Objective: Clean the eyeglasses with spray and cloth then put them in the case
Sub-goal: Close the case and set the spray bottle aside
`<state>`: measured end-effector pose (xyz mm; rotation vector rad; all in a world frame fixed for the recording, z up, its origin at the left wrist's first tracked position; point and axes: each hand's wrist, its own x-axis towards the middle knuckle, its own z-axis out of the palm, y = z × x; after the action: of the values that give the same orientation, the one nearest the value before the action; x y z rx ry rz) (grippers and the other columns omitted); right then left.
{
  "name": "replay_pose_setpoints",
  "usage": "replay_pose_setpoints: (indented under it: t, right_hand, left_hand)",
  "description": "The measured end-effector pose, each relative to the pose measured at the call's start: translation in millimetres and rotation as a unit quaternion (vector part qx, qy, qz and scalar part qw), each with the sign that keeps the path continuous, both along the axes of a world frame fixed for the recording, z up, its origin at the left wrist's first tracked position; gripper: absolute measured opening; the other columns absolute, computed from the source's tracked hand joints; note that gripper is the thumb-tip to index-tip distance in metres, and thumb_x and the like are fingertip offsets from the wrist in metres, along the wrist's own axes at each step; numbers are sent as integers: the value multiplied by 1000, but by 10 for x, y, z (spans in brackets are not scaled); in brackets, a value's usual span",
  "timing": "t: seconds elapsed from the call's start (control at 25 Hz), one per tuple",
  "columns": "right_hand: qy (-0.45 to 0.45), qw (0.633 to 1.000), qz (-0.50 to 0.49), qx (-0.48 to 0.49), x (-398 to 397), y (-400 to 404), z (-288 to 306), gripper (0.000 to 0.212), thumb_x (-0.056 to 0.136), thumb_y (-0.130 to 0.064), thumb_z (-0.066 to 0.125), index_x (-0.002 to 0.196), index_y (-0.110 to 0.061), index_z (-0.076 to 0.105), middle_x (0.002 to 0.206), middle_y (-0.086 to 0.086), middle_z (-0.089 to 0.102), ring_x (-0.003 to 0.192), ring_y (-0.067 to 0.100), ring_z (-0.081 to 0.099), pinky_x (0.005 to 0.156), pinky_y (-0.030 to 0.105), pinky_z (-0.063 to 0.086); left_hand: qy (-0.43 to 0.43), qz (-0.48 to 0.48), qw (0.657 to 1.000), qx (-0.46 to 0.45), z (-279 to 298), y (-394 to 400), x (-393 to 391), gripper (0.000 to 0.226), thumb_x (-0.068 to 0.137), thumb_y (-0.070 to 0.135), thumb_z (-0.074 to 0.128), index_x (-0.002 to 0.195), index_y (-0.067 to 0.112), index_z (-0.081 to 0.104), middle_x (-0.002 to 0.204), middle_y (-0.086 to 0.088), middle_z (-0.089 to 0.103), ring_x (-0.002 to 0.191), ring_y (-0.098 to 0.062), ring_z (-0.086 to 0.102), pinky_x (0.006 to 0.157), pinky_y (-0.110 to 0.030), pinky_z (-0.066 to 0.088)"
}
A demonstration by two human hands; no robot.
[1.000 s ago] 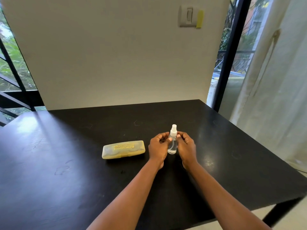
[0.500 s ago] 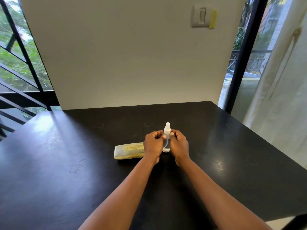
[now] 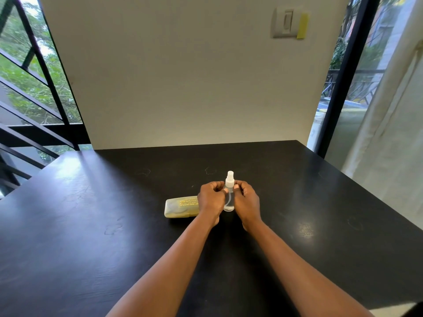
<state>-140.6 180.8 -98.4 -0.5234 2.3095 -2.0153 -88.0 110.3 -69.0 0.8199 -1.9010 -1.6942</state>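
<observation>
Both hands grasp the clear spray bottle (image 3: 229,197) standing upright on the black desk (image 3: 91,225): left hand (image 3: 211,199) and right hand (image 3: 247,200) pinch its neck. The yellow case (image 3: 180,208) lies closed just left.

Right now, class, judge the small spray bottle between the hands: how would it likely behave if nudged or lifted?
The spray bottle stands tall and narrow on the table, so a sideways nudge would probably tip it. It looks like clear plastic, so it is likely light. Its smooth, rounded body could slip or roll if it fell.
</observation>
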Motion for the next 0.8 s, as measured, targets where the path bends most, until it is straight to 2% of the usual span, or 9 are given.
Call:
replay_pose_setpoints:
  t: [0.2,0.32,0.48,0.6,0.8]
  right_hand:
    - [-1,1000,14,1,25,-8,6,19,93,-12,45,102,-21,60,106,4,61,95,15,60,86,38,52]
    - [-4,1000,16,-1,39,-6,11,19,93,-12,45,99,-24,59,106,3,62,94,14,60,83,35,52]
    - [-13,1000,22,1,42,17,29,20,92,-13,46,102,-22,62,104,2,64,93,15,61,82,35,53]
    - [-12,1000,25,-5,45,54,49,20,92,-14,48,102,-23,61,102,0,66,90,11,62,77,28,52]
    - [33,999,-34,26,16,106,178,22,93,-13,47,112,-13,59,111,5,61,99,16,56,85,29,46]
  left_hand:
    - [-12,-3,1000,0,18,-29,20,27,86,3,59,112,8,63,108,-7,66,100,-19,62,90,-40,53]
    - [-8,-3,1000,5,16,-35,44,24,86,3,59,108,10,64,105,-7,67,97,-18,63,88,-39,53]
    - [-4,-2,1000,5,16,-39,55,25,85,3,60,109,9,64,104,-6,67,97,-17,63,88,-38,53]
    - [0,-2,1000,0,28,-41,62,25,86,4,60,109,9,64,105,-6,67,98,-16,62,88,-36,53]
    - [16,25,999,-21,88,-82,133,27,86,6,60,113,9,62,108,-4,66,100,-16,61,93,-36,50]
